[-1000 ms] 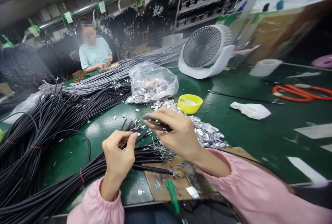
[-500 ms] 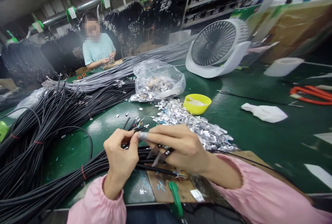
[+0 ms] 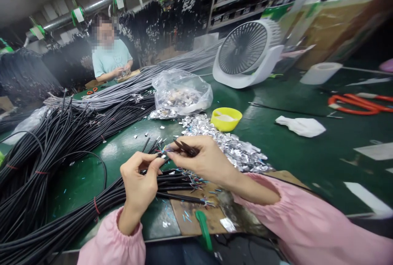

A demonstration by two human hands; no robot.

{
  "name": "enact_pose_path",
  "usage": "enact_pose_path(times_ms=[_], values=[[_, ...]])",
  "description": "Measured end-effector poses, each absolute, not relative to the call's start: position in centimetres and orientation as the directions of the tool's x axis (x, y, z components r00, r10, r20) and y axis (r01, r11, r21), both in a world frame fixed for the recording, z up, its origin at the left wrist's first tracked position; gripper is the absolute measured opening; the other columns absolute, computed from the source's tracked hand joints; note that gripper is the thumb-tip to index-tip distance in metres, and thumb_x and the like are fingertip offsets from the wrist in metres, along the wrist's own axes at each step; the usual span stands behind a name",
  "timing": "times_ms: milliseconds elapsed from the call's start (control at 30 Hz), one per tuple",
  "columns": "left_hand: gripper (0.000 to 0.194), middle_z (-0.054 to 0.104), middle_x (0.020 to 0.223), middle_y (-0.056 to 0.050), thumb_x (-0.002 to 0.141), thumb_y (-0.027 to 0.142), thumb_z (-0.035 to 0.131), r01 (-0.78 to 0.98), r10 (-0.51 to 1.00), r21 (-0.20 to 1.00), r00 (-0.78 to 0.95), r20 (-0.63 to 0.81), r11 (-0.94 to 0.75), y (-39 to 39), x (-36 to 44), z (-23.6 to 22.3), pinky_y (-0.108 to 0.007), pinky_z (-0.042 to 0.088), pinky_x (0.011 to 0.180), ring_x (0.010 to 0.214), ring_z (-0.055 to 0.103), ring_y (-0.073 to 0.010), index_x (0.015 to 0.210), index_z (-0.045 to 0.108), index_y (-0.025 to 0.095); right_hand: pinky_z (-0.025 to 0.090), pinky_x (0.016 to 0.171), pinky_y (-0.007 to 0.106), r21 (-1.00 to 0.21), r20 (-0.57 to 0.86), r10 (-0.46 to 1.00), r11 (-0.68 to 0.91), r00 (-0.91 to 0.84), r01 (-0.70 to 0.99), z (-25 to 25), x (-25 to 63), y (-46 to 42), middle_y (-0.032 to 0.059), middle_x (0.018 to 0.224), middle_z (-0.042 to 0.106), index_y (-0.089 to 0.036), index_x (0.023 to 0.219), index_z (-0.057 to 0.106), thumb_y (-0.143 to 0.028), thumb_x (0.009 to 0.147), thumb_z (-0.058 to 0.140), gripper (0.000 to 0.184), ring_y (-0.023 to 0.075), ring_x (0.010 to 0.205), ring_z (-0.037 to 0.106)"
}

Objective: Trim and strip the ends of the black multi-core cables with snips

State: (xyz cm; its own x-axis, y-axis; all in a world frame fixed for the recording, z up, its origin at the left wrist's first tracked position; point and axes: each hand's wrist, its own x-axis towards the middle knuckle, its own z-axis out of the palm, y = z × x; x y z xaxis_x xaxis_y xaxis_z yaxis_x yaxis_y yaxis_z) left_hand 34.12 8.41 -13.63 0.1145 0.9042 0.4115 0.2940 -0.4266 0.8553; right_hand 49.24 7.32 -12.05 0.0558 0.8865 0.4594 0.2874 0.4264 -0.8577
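My left hand (image 3: pixel 139 179) pinches the end of a black cable between thumb and forefinger. Thin coloured wires (image 3: pixel 163 150) fan out from that end. At the wires, my right hand (image 3: pixel 204 160) has its thumb and forefinger close together; a grey wrap shows on a fingertip. The same hand holds dark-bladed scissors (image 3: pixel 186 148), blades pointing left above the thumb; their handles are hidden in the palm. Below both hands lies a bundle of black cables (image 3: pixel 107 199), several of its ends stripped to coloured wires.
A heap of silver foil scraps (image 3: pixel 236 152) lies beyond my right hand. Behind it are a yellow bowl (image 3: pixel 226 119), a plastic bag (image 3: pixel 182 93) and a white fan (image 3: pixel 245 54). More black cables (image 3: pixel 67 134) cover the left side. A person (image 3: pixel 111 58) works across the table.
My right hand has turned, bringing the scissors' blades from below the fingers to above them. Its fingertips now meet the coloured wires, which show more clearly. The view has shifted slightly right.
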Motion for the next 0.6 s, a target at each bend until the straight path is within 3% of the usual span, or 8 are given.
enact_pose_path(times_ms=[133, 267, 433, 600], values=[[0.011, 0.062, 0.055, 0.001, 0.073, 0.025, 0.064, 0.281, 0.911, 0.867, 0.121, 0.394, -0.413, 8.43, 34.12, -13.28, -0.02, 0.04, 0.041, 0.044, 0.055, -0.01, 0.065, 0.065, 0.017, 0.031, 0.038, 0.019, -0.933, 0.348, 0.937, 0.342, 0.037, 0.108, -11.79, 49.54, 7.31, -0.0011, 0.055, 0.056, -0.013, 0.074, 0.067, -0.026, 0.069, 0.06, 0.015, 0.0076, 0.044, 0.042], [0.011, 0.061, 0.055, 0.001, 0.073, 0.023, 0.064, 0.305, 0.899, 0.845, 0.144, 0.415, -0.439, 8.39, 34.05, -13.36, -0.019, 0.04, 0.043, 0.049, 0.056, -0.0105, 0.064, 0.065, 0.018, 0.044, 0.045, 0.02, -0.957, 0.275, 0.96, 0.269, -0.046, -0.104, -11.81, 49.6, 7.37, 0.0064, 0.082, 0.069, -0.013, 0.097, 0.065, -0.025, 0.068, 0.066, 0.031, 0.011, 0.056, 0.058], [0.011, 0.061, 0.056, 0.001, 0.073, 0.024, 0.064, 0.33, 0.89, 0.827, 0.162, 0.425, -0.455, 8.36, 33.86, -13.63, -0.02, 0.041, 0.045, 0.052, 0.057, -0.0113, 0.064, 0.064, 0.018, 0.055, 0.06, 0.026, -0.956, 0.228, 0.974, 0.222, -0.01, -0.193, -12.15, 49.54, 7.59, 0.0033, 0.072, 0.07, -0.015, 0.085, 0.069, -0.027, 0.059, 0.076, 0.029, 0.0154, 0.064, 0.065], [0.013, 0.063, 0.059, 0.0, 0.074, 0.026, 0.063, 0.376, 0.874, 0.792, 0.128, 0.469, -0.481, 8.26, 33.8, -14.15, -0.021, 0.043, 0.049, 0.056, 0.058, -0.0122, 0.064, 0.063, 0.018, 0.055, 0.057, 0.028, -0.948, 0.306, 0.951, 0.309, 0.041, -0.071, -12.71, 49.34, 7.49, 0.0036, 0.068, 0.07, -0.015, 0.08, 0.071, -0.027, 0.06, 0.076, 0.023, 0.0171, 0.059, 0.066]])
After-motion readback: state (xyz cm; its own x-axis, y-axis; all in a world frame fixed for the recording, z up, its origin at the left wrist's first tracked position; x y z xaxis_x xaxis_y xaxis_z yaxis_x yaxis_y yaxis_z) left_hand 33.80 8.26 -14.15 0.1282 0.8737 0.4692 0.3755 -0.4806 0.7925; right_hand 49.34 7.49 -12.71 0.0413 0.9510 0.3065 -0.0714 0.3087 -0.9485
